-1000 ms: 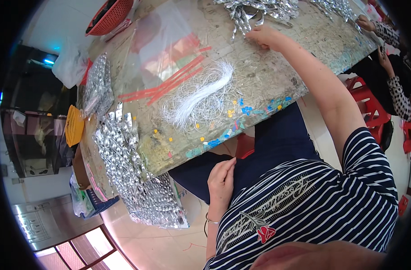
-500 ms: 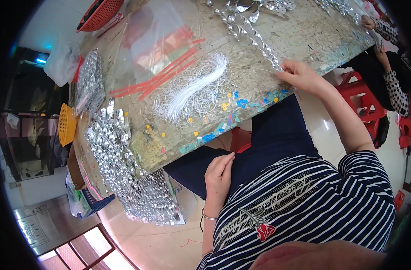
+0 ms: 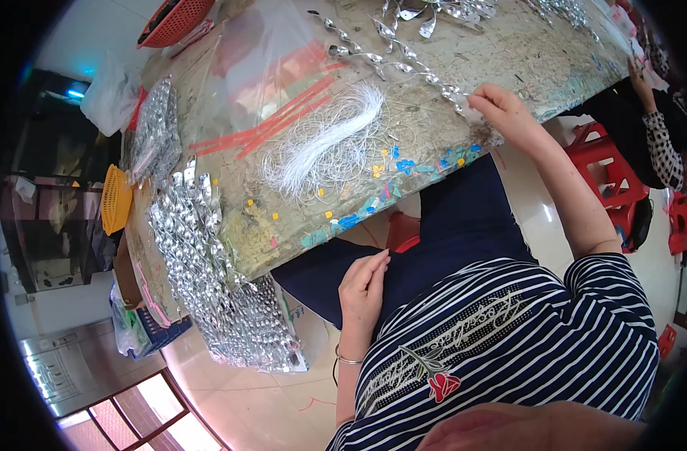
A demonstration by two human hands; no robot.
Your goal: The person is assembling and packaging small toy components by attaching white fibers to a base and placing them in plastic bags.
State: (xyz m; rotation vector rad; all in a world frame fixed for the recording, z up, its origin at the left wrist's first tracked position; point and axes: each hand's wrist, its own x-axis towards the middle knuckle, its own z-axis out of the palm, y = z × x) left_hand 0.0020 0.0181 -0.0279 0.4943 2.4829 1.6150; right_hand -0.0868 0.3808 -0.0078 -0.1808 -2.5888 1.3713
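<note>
My right hand [image 3: 501, 113] is closed in a pinch at the near end of twisted silver foil strips [image 3: 411, 64], which trail over the table away to the upper left. Two free ends of these strips fan apart on the tabletop. Low over my lap, my left hand [image 3: 363, 289] has its thumb and fingers pressed together; whatever they may hold is too small to make out. A bundle of white string [image 3: 332, 139] lies loosely on the table between the strips and the pile at the left.
Twisted silver strips [image 3: 200, 255] hang over the table's left corner, near a bagged silver bundle [image 3: 155, 131]. Flat red strips [image 3: 283, 109] and clear plastic film [image 3: 245, 45] lie on the worn table [image 3: 501, 56]. A red stool [image 3: 603, 165] and another person's arm [image 3: 659, 143] are at right.
My right hand has shifted slightly up with the strip ends. The silver strips have spread, and two loose ends now show farther left. My left hand has barely moved.
</note>
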